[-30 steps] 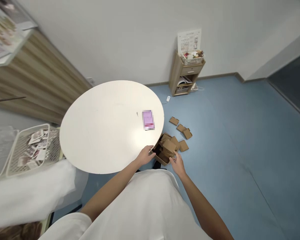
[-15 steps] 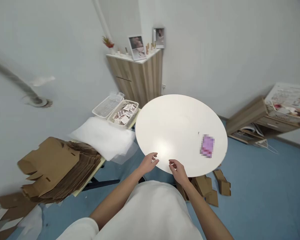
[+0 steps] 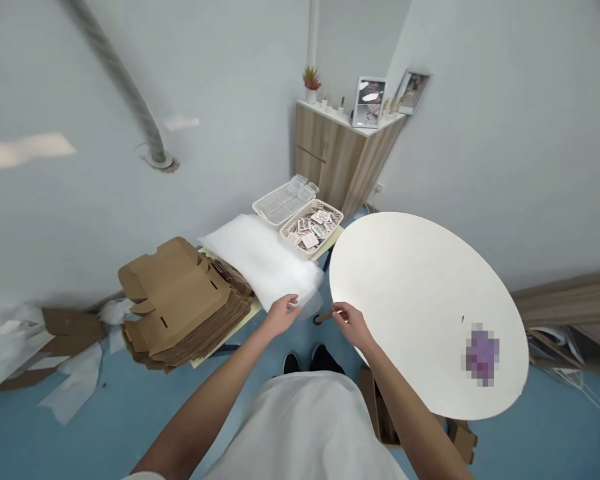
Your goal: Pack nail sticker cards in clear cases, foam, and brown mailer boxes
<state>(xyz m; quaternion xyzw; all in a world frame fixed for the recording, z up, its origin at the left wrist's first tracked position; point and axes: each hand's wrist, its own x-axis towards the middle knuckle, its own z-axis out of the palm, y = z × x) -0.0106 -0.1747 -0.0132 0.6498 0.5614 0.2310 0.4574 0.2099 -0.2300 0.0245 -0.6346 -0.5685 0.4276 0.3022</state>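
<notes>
My left hand (image 3: 282,315) hovers at the front edge of a stack of white foam sheets (image 3: 267,257), fingers apart and holding nothing. To its right, my right hand (image 3: 352,324) is at the near left edge of a round white table (image 3: 420,287), its fingers loosely curved with nothing between them. A pile of flat brown cardboard boxes (image 3: 175,293) lies left of the sheets. Far to the right on the round table is a blurred-out purple item (image 3: 483,355).
Behind the sheets stand a white basket of small cards (image 3: 310,230) and a basket of clear plastic pieces (image 3: 285,200). A wooden cabinet (image 3: 330,143) fills the corner. An open carton (image 3: 373,400) sits below the round table. Torn packaging (image 3: 75,383) lies at the left.
The view has turned left, so the round table sits further right. My left hand has moved from the round table to the foam sheets; my right hand is now at the table's left edge.
</notes>
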